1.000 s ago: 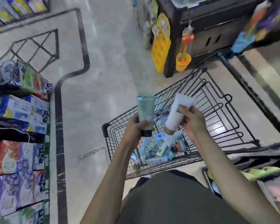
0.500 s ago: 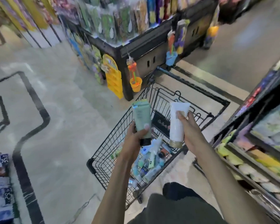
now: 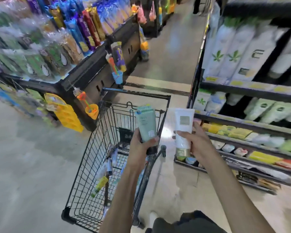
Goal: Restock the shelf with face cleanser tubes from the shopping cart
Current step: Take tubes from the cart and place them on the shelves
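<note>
Two tubes are up in the middle of the frame, one per hand, both cap-down with the crimped ends pointing upward. The left hand (image 3: 142,145) wraps its fingers round the lower part of a pale green tube (image 3: 146,124), thumb across the front near the dark cap. The right hand (image 3: 194,142) grips a white tube (image 3: 183,126) low on its body, its gold cap showing below the fingers. Held by the lower end like this, each label faces the person, probably so the product can be matched to its slot.

Below and left of the hands stands the shopping cart (image 3: 84,165), a black wire basket with more tubes lying loose inside it, too blurred to count. At the right of the frame the shelf (image 3: 249,91) rises in dark tiers carrying white and green tubes and small jars; the white tube is already close to its edge, which suggests placing is the next step. A display rack (image 3: 94,64) of bright packets fills the upper left.
</note>
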The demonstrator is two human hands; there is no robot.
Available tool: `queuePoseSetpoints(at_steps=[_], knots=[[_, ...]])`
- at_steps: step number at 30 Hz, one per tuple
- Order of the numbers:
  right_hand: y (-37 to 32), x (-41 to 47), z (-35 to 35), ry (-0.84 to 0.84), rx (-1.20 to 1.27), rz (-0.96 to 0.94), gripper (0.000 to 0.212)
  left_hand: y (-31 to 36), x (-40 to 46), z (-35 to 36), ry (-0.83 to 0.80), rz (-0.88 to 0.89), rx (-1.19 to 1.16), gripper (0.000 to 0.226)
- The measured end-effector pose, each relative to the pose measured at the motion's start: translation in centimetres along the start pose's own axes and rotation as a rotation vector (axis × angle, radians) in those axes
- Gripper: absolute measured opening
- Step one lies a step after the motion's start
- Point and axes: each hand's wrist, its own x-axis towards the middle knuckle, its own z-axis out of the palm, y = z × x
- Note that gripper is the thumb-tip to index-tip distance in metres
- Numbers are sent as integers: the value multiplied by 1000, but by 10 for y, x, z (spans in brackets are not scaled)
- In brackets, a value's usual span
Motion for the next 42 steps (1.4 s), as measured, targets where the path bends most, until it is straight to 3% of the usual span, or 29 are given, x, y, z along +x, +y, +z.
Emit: queuePoseSetpoints(at_steps=[6,18,22,27,32,37,42], knots=[[-12,-32,-77,142,114,-47,44,-15,-7,78,-136,-22,-9,56],[-27,-111,-229,280,94,-157,50,-59,-66,235,-280,15,81,58],[-27,-131,-264,303,46,-170,57,-74,-85,268,-286,-2,105,56],[-29,-149,-293,313,43,-154,83,-85,-96,299,-270,-19,144,66],[-35,-152,-310,303,52,-146,80,-91,-93,323,-217,-54,204,80],[-39,-140,-321,308,55,-132,81,-105,-74,338,-164,-42,258,68],[-42,-113,-333,318,22,-108,57,-122,-40,348,-100,-19,366,58]])
